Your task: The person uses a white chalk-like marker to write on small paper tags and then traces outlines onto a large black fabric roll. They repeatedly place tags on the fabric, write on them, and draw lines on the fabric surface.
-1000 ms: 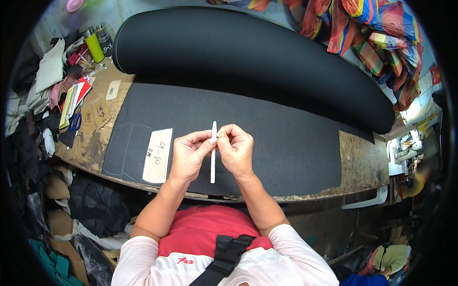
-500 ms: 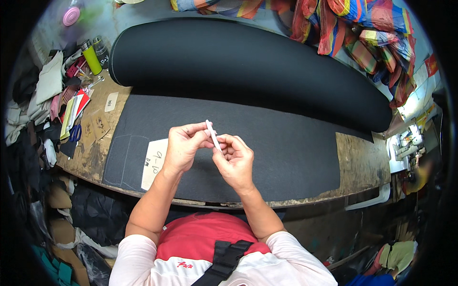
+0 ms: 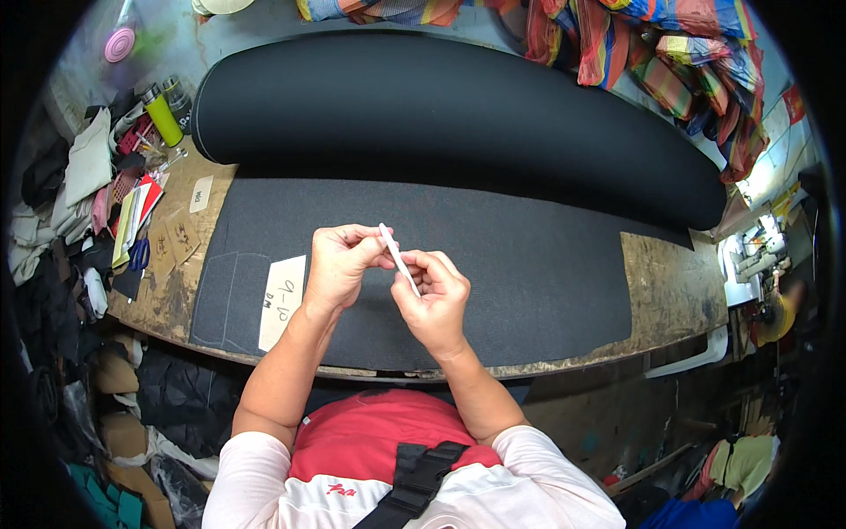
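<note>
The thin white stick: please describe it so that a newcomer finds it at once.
Find the big black roll across the table, then the dark cloth in front of it. Over that cloth, the left hand and right hand hold the thin white stick at a slant, far end leftward. Unlike the wide pale card on the cloth, it is narrow and held up.

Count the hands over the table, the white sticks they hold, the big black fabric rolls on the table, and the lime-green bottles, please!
Bare hands: 2 (left hand, right hand)
Slim white stick: 1
Thick black fabric roll: 1
Lime-green cylindrical bottle: 1
Total: 5
</note>
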A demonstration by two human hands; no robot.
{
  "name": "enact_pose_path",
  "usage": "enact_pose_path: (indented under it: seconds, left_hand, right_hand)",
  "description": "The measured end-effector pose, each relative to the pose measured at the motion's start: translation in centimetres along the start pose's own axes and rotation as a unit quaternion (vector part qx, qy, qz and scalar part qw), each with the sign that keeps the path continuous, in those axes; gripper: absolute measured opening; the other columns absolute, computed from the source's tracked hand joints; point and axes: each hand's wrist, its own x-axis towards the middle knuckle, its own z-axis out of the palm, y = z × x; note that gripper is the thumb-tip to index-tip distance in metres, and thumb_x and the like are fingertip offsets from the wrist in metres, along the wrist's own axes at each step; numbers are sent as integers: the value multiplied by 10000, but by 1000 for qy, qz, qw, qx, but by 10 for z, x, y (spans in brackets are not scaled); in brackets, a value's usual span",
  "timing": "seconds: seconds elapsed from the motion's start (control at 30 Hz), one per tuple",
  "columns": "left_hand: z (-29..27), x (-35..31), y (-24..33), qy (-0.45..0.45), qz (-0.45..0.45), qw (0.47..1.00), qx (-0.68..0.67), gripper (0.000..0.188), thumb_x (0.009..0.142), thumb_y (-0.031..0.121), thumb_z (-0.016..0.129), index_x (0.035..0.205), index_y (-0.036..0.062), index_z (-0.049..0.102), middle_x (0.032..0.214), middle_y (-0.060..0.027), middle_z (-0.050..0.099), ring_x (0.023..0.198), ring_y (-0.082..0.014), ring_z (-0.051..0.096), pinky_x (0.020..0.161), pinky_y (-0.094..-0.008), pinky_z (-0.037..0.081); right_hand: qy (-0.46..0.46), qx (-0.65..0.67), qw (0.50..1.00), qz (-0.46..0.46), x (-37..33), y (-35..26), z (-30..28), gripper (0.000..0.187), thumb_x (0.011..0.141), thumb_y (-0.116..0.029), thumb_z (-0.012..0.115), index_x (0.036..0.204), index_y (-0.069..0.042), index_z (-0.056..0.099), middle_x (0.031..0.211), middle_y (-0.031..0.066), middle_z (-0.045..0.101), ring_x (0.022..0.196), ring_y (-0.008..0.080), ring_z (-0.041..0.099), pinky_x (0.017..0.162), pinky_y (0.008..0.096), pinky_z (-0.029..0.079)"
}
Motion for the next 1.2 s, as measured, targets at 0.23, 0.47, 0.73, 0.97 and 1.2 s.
enact_pose_path:
  seconds: [0.23, 0.47, 0.73, 0.97, 1.2]
  left_hand:
    - [-5, 1, 2, -31, -7, 999, -36, 138, 824, 9, 628, 912, -93, 658, 815, -164, 671, 690, -172, 671, 640, -254, 575]
    - [-1, 3, 10, -38, -25, 999, -8, 158, 822, 21, 652, 936, -88, 657, 854, -160, 675, 717, -176, 675, 657, -258, 577]
    - [-2, 0, 9, 0, -51, 998, 27, 145, 817, 31, 654, 906, -83, 669, 807, -154, 678, 689, -165, 671, 630, -243, 566]
    - [1, -2, 4, 19, -39, 998, 47, 125, 815, 20, 626, 881, -79, 665, 772, -143, 674, 661, -160, 663, 602, -243, 556]
    - [1, 3, 3, 17, -77, 997, 20, 109, 839, 28, 618, 867, -68, 660, 763, -141, 672, 665, -161, 667, 604, -245, 559]
  right_hand:
    - [-1, 106, 991, 83, -2, 1, 0, 215, 742, 60, 630, 956, 63, 633, 822, 46, 601, 631, 63, 587, 544, 191, 476]
    - [17, 62, 997, 51, 2, -1, 1, 226, 713, 70, 632, 939, 56, 633, 801, 64, 602, 612, 92, 596, 532, 210, 476]
    - [45, -140, 982, -117, -1, 3, 3, 285, 646, 83, 652, 924, 24, 642, 798, 110, 574, 587, 191, 600, 508, 282, 485]
    - [54, -206, 960, -181, -1, 3, 1, 301, 618, 97, 665, 909, 21, 653, 785, 102, 551, 579, 187, 582, 479, 280, 477]
    - [49, -172, 973, -144, 2, 7, -1, 287, 644, 89, 658, 922, 20, 654, 783, 99, 556, 600, 174, 590, 494, 276, 483]
